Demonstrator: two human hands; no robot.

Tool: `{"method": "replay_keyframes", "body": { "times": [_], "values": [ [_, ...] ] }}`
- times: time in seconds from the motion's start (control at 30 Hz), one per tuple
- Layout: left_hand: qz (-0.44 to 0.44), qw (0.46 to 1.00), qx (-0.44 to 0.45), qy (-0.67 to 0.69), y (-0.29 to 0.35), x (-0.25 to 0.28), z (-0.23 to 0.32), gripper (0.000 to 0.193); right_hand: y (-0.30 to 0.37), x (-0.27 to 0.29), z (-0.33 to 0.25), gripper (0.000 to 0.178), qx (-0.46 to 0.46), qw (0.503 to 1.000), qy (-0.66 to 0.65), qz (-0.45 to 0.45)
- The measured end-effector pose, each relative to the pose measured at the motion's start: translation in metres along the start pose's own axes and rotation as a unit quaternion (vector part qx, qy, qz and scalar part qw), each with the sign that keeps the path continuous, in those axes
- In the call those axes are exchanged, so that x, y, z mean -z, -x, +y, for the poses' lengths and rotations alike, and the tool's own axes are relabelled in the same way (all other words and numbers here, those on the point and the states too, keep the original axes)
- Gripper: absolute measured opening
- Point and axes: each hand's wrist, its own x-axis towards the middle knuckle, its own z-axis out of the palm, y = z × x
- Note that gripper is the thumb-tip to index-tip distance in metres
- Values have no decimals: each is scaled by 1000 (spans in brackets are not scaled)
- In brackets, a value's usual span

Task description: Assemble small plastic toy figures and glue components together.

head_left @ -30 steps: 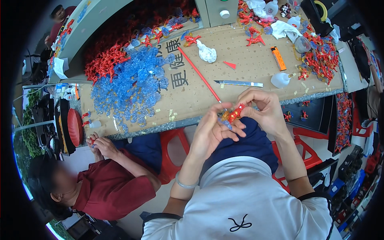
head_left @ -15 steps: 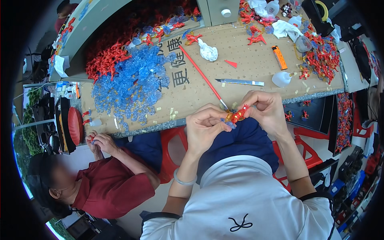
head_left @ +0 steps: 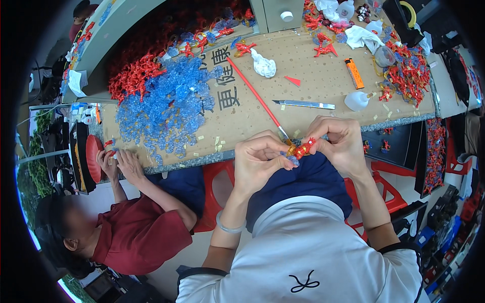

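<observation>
Between my two hands, just off the table's near edge, is a small glossy red plastic figure (head_left: 303,150) with amber and clear blue parts. Fingers and thumb of my left hand (head_left: 256,160) pinch its amber and blue end. My right hand (head_left: 339,143) grips the red end with thumb and forefinger. Behind my hands a red-handled brush (head_left: 256,96) lies aslant, its tip close to the figure. A craft knife (head_left: 303,104) lies on the cardboard beyond my fingers. The figure's finer shape is partly covered by my fingertips.
A heap of clear blue pieces (head_left: 169,106) and red figures (head_left: 134,76) fills the left. More red figures (head_left: 406,70) lie at right, near a white squeeze bottle (head_left: 356,101) and orange box (head_left: 354,73). A co-worker (head_left: 146,230) sits at left; a dark tray (head_left: 391,146) is at right.
The figure has turned slightly between my fingers, showing more of its red and amber body. My right hand has shifted slightly right. The co-worker's hands moved forward to the table edge.
</observation>
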Motion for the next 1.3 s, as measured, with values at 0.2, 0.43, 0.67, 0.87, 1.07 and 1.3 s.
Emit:
{"method": "replay_keyframes", "body": {
  "times": [0.2,0.43,0.67,0.87,1.07,1.3],
  "values": [
    [0,1000,0,5,-1,0,0,14,-1,1,1,13,-3,1000,-10,6],
    [10,1000,11,4,0,-1,-3,12,-4,4,1,9,3,1000,8,-5],
    [6,994,69,87,0,6,-10,15,-2,4,3,10,-15,1000,-22,-2],
    [-1,983,119,141,3,6,-10,25,1,2,6,14,-53,997,-47,23],
    [-1,976,132,171,5,4,-11,32,1,2,7,14,-62,997,-38,26],
    [3,974,138,177,7,4,-12,34,2,2,9,13,-60,997,-31,22]
  ]
}}
